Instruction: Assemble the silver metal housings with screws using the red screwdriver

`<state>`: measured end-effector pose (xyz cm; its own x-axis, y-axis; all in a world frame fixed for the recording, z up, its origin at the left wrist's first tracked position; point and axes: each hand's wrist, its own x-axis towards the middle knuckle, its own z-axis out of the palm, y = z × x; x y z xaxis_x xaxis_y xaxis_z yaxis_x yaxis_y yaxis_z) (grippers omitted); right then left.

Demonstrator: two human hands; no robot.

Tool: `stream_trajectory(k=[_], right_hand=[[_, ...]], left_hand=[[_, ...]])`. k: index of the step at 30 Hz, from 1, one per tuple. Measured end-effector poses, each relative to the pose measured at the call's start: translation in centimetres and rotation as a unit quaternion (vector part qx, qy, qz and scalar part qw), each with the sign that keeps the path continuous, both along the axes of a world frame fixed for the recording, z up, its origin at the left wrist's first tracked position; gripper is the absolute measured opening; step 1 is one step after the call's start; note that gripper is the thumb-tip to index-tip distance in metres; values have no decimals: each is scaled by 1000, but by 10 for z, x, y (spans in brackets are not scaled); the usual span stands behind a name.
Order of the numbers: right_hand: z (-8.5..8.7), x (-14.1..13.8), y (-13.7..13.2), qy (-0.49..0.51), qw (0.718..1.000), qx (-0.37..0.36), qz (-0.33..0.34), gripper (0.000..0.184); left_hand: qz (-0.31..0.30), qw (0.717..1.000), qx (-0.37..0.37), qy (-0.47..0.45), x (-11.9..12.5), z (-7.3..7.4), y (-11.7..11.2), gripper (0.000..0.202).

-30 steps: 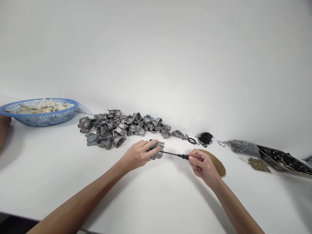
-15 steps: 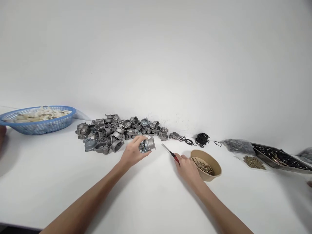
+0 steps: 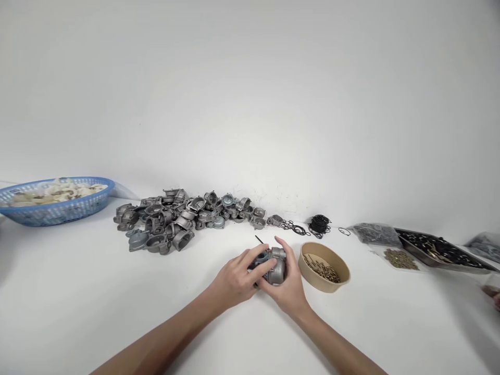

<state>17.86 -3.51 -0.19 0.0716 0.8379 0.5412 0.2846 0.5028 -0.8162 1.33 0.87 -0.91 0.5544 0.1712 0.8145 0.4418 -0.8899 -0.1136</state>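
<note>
My left hand and my right hand are both wrapped around one grey cast-metal part just above the white table. The black tip of a screwdriver sticks up behind the part; its handle is hidden behind my right hand. A tan bowl with small brass screws stands right of my right hand. A pile of similar grey metal parts lies behind and to the left.
A blue basket of whitish pieces sits far left. Black O-rings lie near the wall. Bags and a tray of small hardware are at the right. Another person's fingers show at the right edge.
My left hand has brought the metal part from near the pile down toward the bowl. My right hand has swung the screwdriver in and closed on the same part.
</note>
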Motion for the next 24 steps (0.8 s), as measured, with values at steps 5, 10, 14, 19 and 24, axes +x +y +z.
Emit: stream_trajectory(k=[5, 10, 14, 19, 24], right_hand=[[40, 58, 9, -1, 980, 83, -178, 88], [59, 182, 23, -112, 885, -27, -451, 98], [32, 263, 32, -229, 807, -206, -503, 95], [3, 290, 39, -241, 780, -296, -496, 95], [-3, 288, 45, -231, 787, -292, -492, 95]], left_hand=[[39, 993, -99, 42, -16, 4, 12, 62], [36, 966, -237, 98, -44, -2, 32, 31], [45, 926, -342, 152, -51, -3, 37, 22], [36, 913, -377, 151, -47, 1, 33, 23], [37, 907, -392, 151, -48, 5, 30, 24]])
